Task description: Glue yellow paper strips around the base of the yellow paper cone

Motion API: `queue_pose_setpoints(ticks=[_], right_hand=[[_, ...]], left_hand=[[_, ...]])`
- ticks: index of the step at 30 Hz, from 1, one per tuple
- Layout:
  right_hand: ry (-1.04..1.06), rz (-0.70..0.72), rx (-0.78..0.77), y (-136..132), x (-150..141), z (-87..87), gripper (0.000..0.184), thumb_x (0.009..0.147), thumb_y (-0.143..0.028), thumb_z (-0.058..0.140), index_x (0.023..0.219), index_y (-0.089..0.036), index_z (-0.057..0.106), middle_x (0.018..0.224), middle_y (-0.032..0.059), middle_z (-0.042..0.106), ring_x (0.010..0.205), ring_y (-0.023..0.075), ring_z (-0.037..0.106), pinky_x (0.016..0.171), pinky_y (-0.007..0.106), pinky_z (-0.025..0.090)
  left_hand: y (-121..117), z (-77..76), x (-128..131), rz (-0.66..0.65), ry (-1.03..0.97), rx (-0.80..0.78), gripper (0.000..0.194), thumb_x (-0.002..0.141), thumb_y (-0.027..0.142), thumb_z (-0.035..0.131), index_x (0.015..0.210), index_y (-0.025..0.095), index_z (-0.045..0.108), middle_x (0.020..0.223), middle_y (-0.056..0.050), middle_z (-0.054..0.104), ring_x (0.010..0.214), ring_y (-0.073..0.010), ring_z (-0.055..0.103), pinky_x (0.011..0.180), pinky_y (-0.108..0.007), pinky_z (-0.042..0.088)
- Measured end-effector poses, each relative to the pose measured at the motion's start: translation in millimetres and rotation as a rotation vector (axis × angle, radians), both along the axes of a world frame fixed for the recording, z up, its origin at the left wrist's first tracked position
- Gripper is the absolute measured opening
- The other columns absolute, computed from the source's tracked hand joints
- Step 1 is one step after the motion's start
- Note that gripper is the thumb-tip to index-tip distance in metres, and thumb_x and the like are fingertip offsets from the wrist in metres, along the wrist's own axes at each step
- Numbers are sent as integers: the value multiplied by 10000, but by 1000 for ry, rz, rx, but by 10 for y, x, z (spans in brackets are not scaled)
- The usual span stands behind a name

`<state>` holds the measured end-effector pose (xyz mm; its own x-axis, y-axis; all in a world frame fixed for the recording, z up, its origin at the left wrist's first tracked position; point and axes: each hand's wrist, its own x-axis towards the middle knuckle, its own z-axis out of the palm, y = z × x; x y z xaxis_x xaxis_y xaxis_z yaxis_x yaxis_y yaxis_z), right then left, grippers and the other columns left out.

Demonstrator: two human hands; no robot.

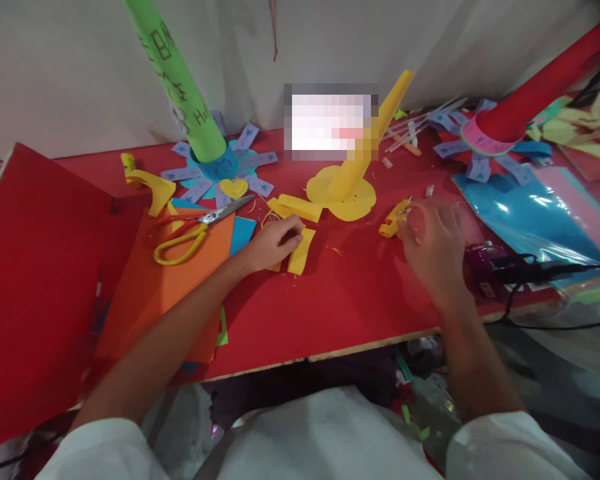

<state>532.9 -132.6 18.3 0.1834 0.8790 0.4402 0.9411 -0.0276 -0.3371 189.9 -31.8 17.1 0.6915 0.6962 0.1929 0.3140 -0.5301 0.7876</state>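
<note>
Bare hands over yellow paper on a red table

On a red table (330,320), the left hand (283,240) is loosely curled over a yellow rectangle (301,255); whether it grips is unclear. The right hand (435,240), slightly blurred, bends its fingers beside a small yellow object (395,219); I cannot tell if it holds it.

Between and beyond the hands, a yellow tube (354,172) rises from a yellow flower-shaped base (356,201). It seems partly finished: tube and base are together, but no purple strips surround it, unlike the other two tubes. The yellow cut pieces nearby lie loose.

Counted: three tubes, namely the yellow one, a green tube (187,93) left and a red tube (535,90) right; one pair of scissors (209,217), lying on one stack of coloured sheets (165,293); one yellow heart (234,188); at least two yellow pieces by the left hand.
</note>
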Motion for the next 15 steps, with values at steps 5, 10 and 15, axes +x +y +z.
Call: queue_pose_setpoints(ticks=[5,10,15], right_hand=[[-43,85,-130,961,163,192,243,1031,-145,590,1194,-151,771,1199,190,769,1086,252,642,1021,425,430],[-17,-86,-260,1709,263,45,281,1002,-95,620,1262,-31,704,1351,286,685,1083,196,616,916,387,389],[10,-151,-276,1953,429,-134,194,957,-202,747,1101,-79,703,1381,272,656,1091,176,612,908,366,377]], left_hand=[[11,-14,5,-7,-6,-4,110,965,301,539,899,213,533,809,16,595,722,-130,534,683,-251,419],[10,-30,5,-17,-8,-2,105,961,301,535,902,214,533,815,11,606,733,-137,554,699,-263,425],[12,-16,7,-39,-8,-10,91,963,284,515,900,219,527,804,11,601,718,-139,555,701,-270,428]])
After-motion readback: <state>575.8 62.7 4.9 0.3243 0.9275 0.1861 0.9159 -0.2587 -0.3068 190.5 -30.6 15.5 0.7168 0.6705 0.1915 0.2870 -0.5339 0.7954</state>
